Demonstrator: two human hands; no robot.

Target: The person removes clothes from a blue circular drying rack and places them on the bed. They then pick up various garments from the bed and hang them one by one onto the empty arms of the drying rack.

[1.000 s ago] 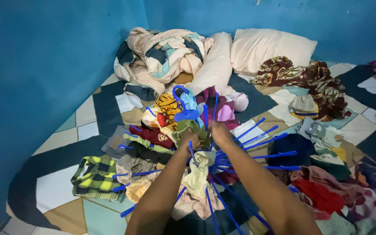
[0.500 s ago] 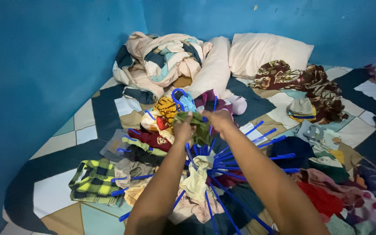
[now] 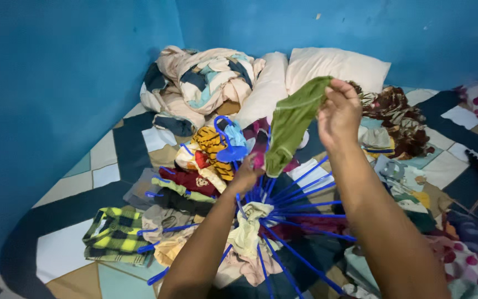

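My right hand (image 3: 338,113) is raised and holds a small olive-green garment (image 3: 291,124) by its top, the cloth hanging down. My left hand (image 3: 246,176) rests lower, at the hub of a round blue plastic drying hanger (image 3: 283,207) whose thin arms fan out over the bed. Small clothes hang on or lie across those arms: a pale yellow piece (image 3: 248,227), a dark red one (image 3: 191,180), a tiger-striped one (image 3: 212,143). The left fingers curl around the hub or the garment's lower end; I cannot tell which.
A patchwork bedsheet (image 3: 67,243) covers the bed against blue walls. A bundled blanket (image 3: 206,80), a bolster (image 3: 264,88) and a pillow (image 3: 336,66) lie at the back. A yellow-checked cloth (image 3: 112,232) lies left, more loose clothes (image 3: 405,122) right.
My right hand has lifted up and to the right, pulling the green garment off the hanger into the air. The left hand stayed low at the hub.
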